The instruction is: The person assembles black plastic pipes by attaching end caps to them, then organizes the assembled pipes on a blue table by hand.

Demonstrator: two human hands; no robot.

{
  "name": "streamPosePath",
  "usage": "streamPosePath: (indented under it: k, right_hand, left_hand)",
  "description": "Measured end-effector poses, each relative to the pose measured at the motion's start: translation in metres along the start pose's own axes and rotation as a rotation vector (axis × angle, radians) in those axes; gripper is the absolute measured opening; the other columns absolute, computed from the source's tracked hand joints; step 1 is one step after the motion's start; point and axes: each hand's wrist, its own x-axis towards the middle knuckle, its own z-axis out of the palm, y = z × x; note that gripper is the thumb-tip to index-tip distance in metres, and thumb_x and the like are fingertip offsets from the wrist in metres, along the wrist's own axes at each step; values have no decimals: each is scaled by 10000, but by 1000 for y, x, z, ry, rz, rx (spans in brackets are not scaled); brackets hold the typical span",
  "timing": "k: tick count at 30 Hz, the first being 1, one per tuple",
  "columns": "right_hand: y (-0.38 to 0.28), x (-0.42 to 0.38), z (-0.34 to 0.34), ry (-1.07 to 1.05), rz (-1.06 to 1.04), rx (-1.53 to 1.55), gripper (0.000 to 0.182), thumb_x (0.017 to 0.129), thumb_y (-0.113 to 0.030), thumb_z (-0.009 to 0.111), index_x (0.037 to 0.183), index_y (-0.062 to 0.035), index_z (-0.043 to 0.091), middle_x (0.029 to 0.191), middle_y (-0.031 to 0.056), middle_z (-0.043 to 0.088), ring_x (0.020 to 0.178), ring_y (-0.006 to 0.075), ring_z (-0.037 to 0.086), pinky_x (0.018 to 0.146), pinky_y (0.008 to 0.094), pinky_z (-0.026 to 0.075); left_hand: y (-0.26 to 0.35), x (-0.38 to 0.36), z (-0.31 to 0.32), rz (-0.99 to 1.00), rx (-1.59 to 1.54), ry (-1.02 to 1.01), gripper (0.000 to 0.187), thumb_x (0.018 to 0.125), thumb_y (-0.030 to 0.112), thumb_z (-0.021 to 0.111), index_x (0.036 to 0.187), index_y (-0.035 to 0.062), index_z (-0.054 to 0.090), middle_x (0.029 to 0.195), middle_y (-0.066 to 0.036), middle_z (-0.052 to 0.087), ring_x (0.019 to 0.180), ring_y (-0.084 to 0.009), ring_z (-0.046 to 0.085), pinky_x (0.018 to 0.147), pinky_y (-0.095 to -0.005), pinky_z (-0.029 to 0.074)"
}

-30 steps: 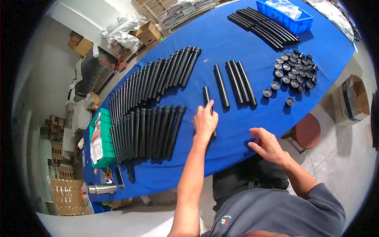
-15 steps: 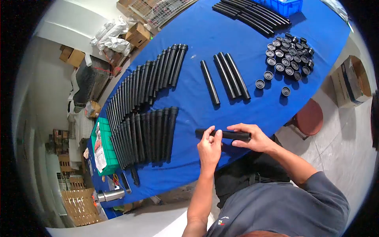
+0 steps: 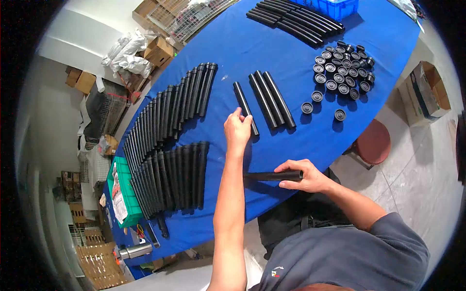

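My right hand [image 3: 310, 177] is closed round one end of a black tube [image 3: 264, 176], held level over the near edge of the table. My left forearm passes in front of that tube's other end and hides it. Farther up, my left hand [image 3: 237, 128] has its thumb and fingers on either side of a single black tube [image 3: 241, 97] lying on the blue cloth. Just right of it lie three more black tubes [image 3: 273, 101], side by side. Round black caps [image 3: 340, 72] form a loose cluster at the right, a few of them apart from the rest.
Rows of capped black tubes [image 3: 167, 114] cover the left of the blue-covered table [image 3: 218, 169]. A green bin [image 3: 131, 203] stands at the left edge. More tubes [image 3: 296, 22] lie at the back near a blue crate [image 3: 347, 7]. A stool [image 3: 374, 143] and carton [image 3: 424, 94] stand on the right.
My left hand has let go of the tube in my right hand and moved up to the single tube on the cloth. My right hand still holds its tube. The view has shifted slightly.
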Motion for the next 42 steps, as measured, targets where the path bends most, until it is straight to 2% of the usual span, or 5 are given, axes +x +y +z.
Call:
streamPosePath:
  k: [1, 15, 33, 39, 42]
  right_hand:
    - [0, 0, 0, -1, 5, -1, 375, 868, -217, 816, 1167, -40, 676, 948, 75, 717, 836, 155, 663, 746, 313, 519]
    - [-2, 3, 1, 3, 10, -6, 364, 869, -201, 814, 1167, -42, 679, 985, 89, 728, 871, 162, 684, 779, 317, 530]
    - [-2, 2, 1, 5, 28, -2, 373, 863, -205, 821, 1166, -39, 682, 943, 72, 716, 825, 141, 660, 729, 304, 515]
    - [3, 2, 2, 40, 31, 22, 383, 863, -231, 825, 1167, -44, 685, 987, 89, 727, 864, 153, 665, 786, 315, 522]
    - [-1, 2, 2, 79, 69, 96, 472, 865, -249, 826, 1266, -53, 670, 989, 51, 720, 887, 137, 645, 799, 320, 521]
  left_hand:
    - [12, 1, -2, -184, -236, -119, 571, 855, 177, 749, 1347, -72, 598, 855, -105, 731, 685, -163, 694, 590, -315, 580]
    - [18, 26, 32, -56, -364, -85, 541, 842, 186, 774, 1318, -32, 639, 845, -122, 736, 677, -190, 710, 593, -341, 580]
    - [30, 18, 22, -172, -556, -109, 520, 878, 167, 759, 1331, -44, 614, 872, -117, 731, 689, -164, 697, 562, -321, 596]
    - [26, -26, -21, -156, -498, -130, 514, 944, 214, 721, 1356, -62, 586, 1031, -117, 701, 856, -142, 664, 681, -293, 573]
    - [19, -92, -51, 38, -491, -131, 472, 861, 192, 798, 1260, -15, 656, 1145, -154, 694, 1044, -236, 670, 863, -353, 552]
